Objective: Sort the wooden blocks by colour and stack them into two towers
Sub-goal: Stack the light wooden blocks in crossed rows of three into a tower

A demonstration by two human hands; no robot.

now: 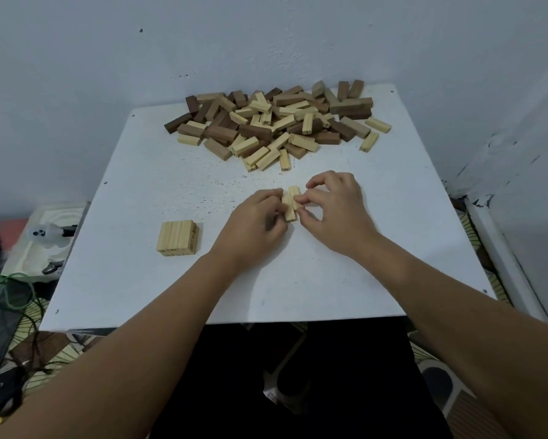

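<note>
A loose pile of light and dark wooden blocks (272, 125) lies at the far side of the white table (133, 280). A short stack of light blocks (177, 238) stands near the table's left side. At the middle, two light blocks (290, 202) lie side by side, lengthwise away from me. My left hand (253, 223) pinches them from the left with curled fingers. My right hand (336, 207) pinches them from the right with thumb and fingertips.
Walls close in behind and to the right of the table. On the floor at left lie a cream tray with a small white figure (46, 232) and green cords (13, 289). A patterned mat shows beyond the table's edges.
</note>
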